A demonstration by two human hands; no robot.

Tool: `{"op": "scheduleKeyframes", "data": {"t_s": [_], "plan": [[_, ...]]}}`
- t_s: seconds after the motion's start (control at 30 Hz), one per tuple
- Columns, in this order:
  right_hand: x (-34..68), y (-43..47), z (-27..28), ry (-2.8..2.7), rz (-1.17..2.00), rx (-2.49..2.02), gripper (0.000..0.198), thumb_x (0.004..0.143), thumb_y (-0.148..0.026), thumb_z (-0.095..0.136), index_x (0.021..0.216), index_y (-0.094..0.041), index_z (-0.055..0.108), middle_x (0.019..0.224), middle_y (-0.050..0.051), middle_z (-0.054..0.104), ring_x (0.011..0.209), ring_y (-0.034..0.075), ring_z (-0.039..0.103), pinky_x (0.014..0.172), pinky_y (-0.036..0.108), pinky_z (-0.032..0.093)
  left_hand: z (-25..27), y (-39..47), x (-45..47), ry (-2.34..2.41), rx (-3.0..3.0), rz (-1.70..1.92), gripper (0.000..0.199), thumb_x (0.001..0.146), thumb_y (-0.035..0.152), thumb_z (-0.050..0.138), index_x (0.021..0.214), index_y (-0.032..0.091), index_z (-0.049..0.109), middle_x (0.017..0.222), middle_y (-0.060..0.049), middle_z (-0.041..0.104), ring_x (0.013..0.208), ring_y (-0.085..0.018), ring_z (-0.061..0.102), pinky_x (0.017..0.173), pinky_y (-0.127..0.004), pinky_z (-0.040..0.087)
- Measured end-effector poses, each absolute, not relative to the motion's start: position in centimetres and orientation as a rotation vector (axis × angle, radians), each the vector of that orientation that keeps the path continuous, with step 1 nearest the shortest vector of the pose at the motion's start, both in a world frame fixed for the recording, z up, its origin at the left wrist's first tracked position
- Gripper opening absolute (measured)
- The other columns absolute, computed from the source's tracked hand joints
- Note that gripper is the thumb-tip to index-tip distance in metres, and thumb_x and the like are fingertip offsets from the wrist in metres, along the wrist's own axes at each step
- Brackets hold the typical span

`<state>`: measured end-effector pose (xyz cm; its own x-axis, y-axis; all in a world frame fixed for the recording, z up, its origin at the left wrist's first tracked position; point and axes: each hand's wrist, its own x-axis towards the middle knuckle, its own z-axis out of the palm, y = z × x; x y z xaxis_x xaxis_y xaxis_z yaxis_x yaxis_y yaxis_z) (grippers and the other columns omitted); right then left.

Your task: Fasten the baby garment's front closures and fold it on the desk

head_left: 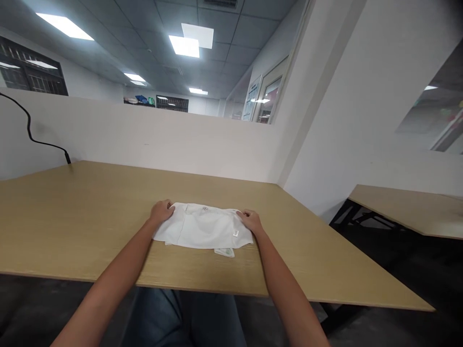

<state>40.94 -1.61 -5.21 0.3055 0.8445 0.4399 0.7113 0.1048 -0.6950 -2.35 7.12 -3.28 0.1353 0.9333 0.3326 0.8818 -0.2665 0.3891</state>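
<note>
A white garment point(206, 227) lies spread flat on the wooden table in front of me, wider than it is deep. Small dark printing shows at the middle of its far edge, and a small square label sits near its right side. From under its near edge a pale tag with faint print point(224, 252) sticks out. At the far left corner, my left hand point(162, 211) is closed on the fabric. My right hand point(251, 220) grips the far right corner, thumb on the cloth and fingers curled. The undersides of the fingers are partly hidden.
The wooden table point(108, 226) ends at a low white partition point(181, 140) at the back. At the back left a black cable point(29, 127) hangs down to the tabletop. A second table point(405, 207) stands to the right, beside a white wall.
</note>
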Motion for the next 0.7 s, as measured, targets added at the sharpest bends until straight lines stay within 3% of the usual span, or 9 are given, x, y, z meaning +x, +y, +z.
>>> {"op": "scheduleKeyframes", "data": {"t_s": [0.1, 0.27, 0.4, 0.53, 0.7], "plan": [[41.0, -1.9, -5.1, -1.412, 0.197, -1.618, 0.044, 0.070, -0.061, 0.059, 0.060, -0.018, 0.060, 0.059, 0.000, 0.052, 0.060, 0.015, 0.047, 0.058, 0.026, 0.035, -3.4, 6.8, -2.8, 1.795, 2.285, 0.806, 0.023, 0.086, 0.040, 0.057, 0.078, 0.020, 0.064, 0.085, -0.006, 0.072, 0.077, -0.019, 0.062, 0.063, -0.027, 0.036], [40.5, -1.8, -5.0, -1.249, 0.082, -1.599, 0.044, 0.075, -0.061, 0.051, 0.063, -0.019, 0.055, 0.059, 0.000, 0.048, 0.060, 0.015, 0.042, 0.058, 0.027, 0.034, -3.3, 6.5, -2.6, 1.736, 2.182, 0.990, 0.027, 0.091, 0.042, 0.047, 0.078, 0.021, 0.059, 0.073, -0.002, 0.065, 0.068, -0.017, 0.057, 0.062, -0.026, 0.036], [40.4, -2.0, -4.9, -1.165, 0.000, -1.632, 0.043, 0.075, -0.061, 0.054, 0.059, -0.021, 0.050, 0.057, 0.000, 0.046, 0.060, 0.015, 0.040, 0.058, 0.027, 0.032, -2.4, 6.3, -2.7, 1.626, 2.023, 1.086, 0.029, 0.088, 0.043, 0.046, 0.073, 0.021, 0.057, 0.076, -0.004, 0.065, 0.077, -0.019, 0.058, 0.068, -0.027, 0.039], [40.7, -2.3, -4.3, -1.260, 0.189, -1.723, 0.045, 0.072, -0.060, 0.059, 0.053, -0.019, 0.052, 0.056, 0.000, 0.046, 0.060, 0.015, 0.042, 0.056, 0.027, 0.030, -1.3, 6.1, -3.2, 1.551, 1.890, 1.015, 0.025, 0.083, 0.038, 0.049, 0.073, 0.019, 0.059, 0.082, -0.007, 0.069, 0.083, -0.023, 0.062, 0.068, -0.030, 0.044], [40.9, -2.5, -3.5, -1.303, 0.384, -1.727, 0.035, 0.065, -0.050, 0.063, 0.054, -0.017, 0.059, 0.054, -0.002, 0.049, 0.057, 0.014, 0.044, 0.053, 0.025, 0.029, 1.4, 4.7, -0.5, 1.436, 1.788, 0.945, 0.035, 0.089, 0.046, 0.043, 0.080, 0.018, 0.062, 0.070, -0.006, 0.068, 0.065, -0.023, 0.063, 0.057, -0.032, 0.046]]}}
